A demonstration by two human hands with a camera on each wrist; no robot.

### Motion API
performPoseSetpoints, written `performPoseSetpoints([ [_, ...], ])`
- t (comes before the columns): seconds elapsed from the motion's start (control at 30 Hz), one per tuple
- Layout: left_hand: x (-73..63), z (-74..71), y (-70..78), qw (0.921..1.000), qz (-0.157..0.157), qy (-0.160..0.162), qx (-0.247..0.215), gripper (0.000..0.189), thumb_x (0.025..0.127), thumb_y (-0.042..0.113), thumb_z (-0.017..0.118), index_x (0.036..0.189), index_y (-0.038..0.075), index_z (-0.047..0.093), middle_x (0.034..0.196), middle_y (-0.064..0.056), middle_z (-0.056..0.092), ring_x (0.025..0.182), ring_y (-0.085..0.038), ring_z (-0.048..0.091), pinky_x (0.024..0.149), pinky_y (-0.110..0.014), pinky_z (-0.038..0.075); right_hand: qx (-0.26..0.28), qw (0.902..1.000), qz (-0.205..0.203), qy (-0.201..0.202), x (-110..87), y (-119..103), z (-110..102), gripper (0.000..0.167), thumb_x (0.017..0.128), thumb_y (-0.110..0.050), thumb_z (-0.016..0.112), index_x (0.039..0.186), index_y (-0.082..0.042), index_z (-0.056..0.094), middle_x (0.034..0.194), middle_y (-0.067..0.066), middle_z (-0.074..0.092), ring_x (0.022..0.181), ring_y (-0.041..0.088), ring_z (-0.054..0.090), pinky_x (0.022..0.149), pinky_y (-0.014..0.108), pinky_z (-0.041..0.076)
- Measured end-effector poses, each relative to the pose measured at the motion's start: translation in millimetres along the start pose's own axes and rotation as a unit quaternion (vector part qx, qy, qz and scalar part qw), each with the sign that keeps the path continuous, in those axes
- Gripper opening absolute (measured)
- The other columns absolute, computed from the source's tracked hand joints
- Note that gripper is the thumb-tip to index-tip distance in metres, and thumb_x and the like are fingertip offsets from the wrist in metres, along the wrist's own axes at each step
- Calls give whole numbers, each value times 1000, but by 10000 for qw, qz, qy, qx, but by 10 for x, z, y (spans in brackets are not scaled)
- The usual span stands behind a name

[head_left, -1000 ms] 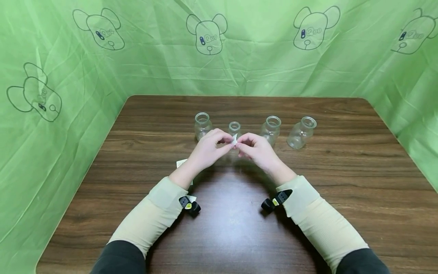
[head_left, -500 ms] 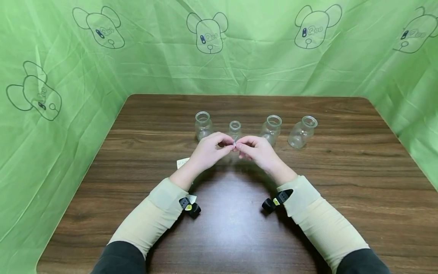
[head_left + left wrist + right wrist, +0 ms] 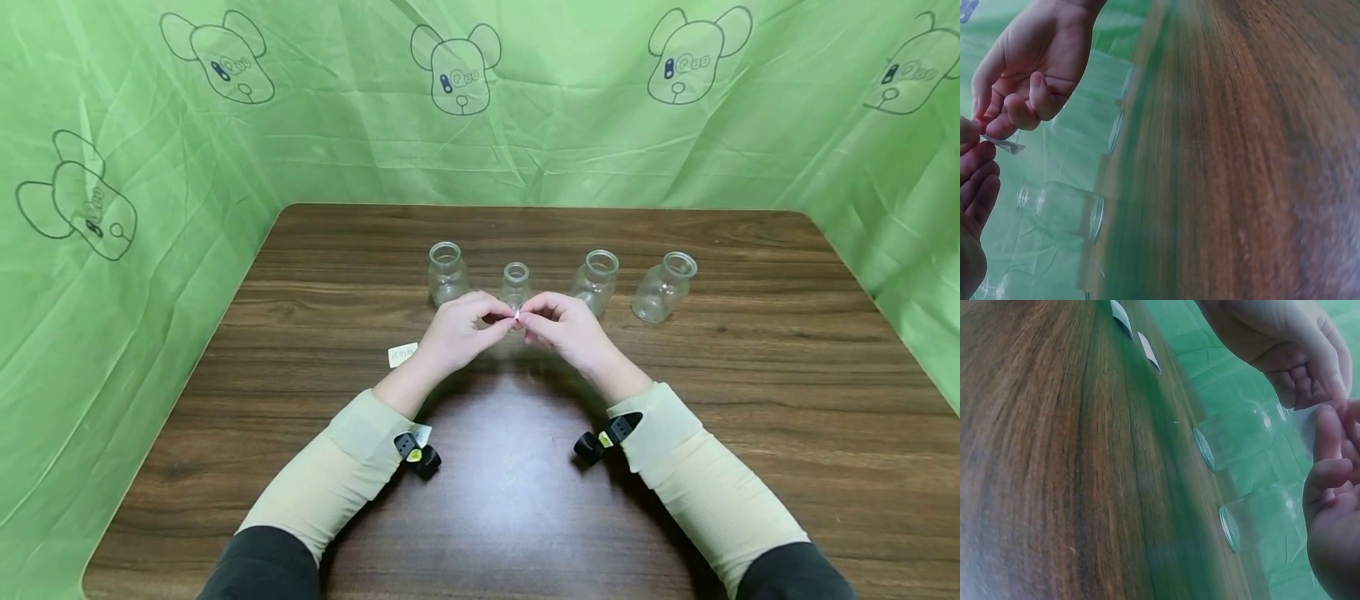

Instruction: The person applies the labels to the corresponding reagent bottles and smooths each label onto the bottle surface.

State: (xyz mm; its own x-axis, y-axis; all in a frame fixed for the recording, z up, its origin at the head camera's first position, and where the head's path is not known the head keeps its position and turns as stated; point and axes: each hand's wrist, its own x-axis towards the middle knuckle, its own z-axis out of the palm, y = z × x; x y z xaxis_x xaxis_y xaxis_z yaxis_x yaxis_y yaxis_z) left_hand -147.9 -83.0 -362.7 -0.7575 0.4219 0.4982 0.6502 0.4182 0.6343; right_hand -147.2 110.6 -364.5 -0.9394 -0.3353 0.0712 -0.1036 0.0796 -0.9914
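Note:
My left hand (image 3: 463, 331) and right hand (image 3: 564, 330) meet above the table, thumbs and fingertips pinching a small piece of white paper (image 3: 517, 316). Fingers cover most of it in the head view. The right wrist view shows a pale flat part of the paper (image 3: 1305, 427); in the left wrist view it stands out thin below the fingers. Just behind the hands is a small clear glass bottle (image 3: 515, 286), its lower part hidden. Larger glass jars stand on both sides of it: one at left (image 3: 447, 273), others at right (image 3: 596, 282) and far right (image 3: 663, 288).
A white paper label with writing (image 3: 402, 354) lies on the wooden table (image 3: 315, 292) beside the left wrist. Another label (image 3: 422, 434) is partly hidden by the left wrist camera (image 3: 418, 454). Green cloth (image 3: 570, 158) hangs around the table.
The white paper showed above my fingertips a second ago; now it is mostly covered by them. Both hands remain together in nearly the same place. The head view has shifted slightly.

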Motion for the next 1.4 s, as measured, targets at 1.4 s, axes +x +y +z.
performPoseSetpoints([
  [1.4,-13,64,70,9965,-746,-10,-382,7,86,10,65,88,6,69,82,-2,68,78,-9,61,70,-28,52,-1052,9919,-708,16,-34,30,57,5,87,1,55,85,5,54,77,4,52,72,11,48,63,21,39],
])
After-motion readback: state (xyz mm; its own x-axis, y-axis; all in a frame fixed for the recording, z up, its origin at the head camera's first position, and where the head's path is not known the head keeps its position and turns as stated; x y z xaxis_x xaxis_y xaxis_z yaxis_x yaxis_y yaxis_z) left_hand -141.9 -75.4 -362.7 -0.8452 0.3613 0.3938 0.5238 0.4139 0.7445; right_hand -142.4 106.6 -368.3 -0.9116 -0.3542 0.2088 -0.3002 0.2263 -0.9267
